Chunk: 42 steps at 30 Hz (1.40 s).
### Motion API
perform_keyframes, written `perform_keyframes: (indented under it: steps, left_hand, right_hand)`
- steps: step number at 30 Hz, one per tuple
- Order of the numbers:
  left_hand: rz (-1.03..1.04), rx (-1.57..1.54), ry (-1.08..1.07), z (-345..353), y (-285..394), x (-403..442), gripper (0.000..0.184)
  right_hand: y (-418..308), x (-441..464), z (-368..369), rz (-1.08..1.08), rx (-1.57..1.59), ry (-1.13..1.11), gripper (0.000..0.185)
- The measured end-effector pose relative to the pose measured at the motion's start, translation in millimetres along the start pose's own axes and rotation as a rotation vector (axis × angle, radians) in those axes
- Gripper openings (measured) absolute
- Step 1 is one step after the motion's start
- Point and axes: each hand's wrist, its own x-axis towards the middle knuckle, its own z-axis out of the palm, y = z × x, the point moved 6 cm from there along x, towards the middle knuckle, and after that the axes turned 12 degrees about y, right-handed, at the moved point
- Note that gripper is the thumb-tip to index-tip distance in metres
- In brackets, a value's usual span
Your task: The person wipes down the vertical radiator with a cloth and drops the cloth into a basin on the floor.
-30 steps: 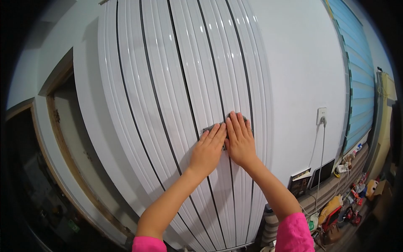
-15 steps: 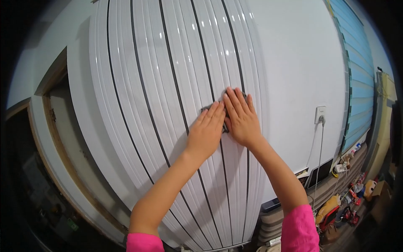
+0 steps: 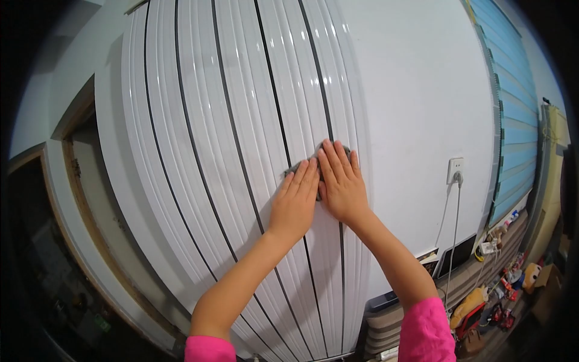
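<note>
From where I stand, the person's left hand (image 3: 294, 202) and right hand (image 3: 344, 187) lie flat, side by side and very close, on a crumpled dark-grey cloth (image 3: 292, 170) held against the glossy white ridged panel with dark lengthwise strips (image 3: 256, 120), towards the panel's right edge. The fingers are stretched out; neither hand is clamped round the cloth, they simply press it, and its edges peep out past the fingertips and between the hands. To do this well, I'd say, the weight should be even through both palms, since a cloth bunched like that could slip out at one side; working along the ridges rather than across them ought to get it into the grooves, and a flatter fold would give a steadier pad. As for containers, at far right sits a brown cardboard box (image 3: 546, 279), its inside hidden from me, and what looks like a small brown bag (image 3: 470, 345), contents unseen, just below a tan plush toy (image 3: 470, 304).
</note>
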Motion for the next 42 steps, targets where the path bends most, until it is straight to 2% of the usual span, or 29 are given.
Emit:
perform_keyframes:
  steps: [6,10,13,18,22,29,34,37,42]
  left_hand:
    - [0.133,0.012,-0.125,7,26,-31,0.049]
    - [0.207,0.144,-0.115,16,33,-36,0.048]
    - [0.165,0.169,-0.083,19,30,-17,0.048]
    - [0.112,0.109,-0.072,25,25,30,0.065]
    - [0.08,0.067,-0.052,29,23,53,0.069]
    - [0.042,0.041,0.001,34,25,49,0.063]
    - [0.005,-0.002,0.007,38,41,33,0.055]
    - [0.019,0.056,0.081,42,53,19,0.051]
    - [0.059,0.071,0.018,44,73,-10,0.044]
  right_hand:
    - [6,-44,-8,-0.032,0.031,-0.098,0.062]
    - [13,-41,-15,-0.096,-0.003,-0.16,0.062]
    - [20,-22,-15,-0.103,-0.041,-0.158,0.062]
    - [42,12,-14,-0.067,-0.056,-0.016,0.057]
    - [54,26,-11,0.015,-0.039,0.052,0.056]
    - [54,14,-8,0.134,0.022,0.15,0.057]
    - [52,-9,-12,0.156,0.038,0.133,0.06]
    - [50,-27,-15,0.185,0.041,0.122,0.061]
    - [47,-65,-19,0.19,0.064,0.107,0.062]
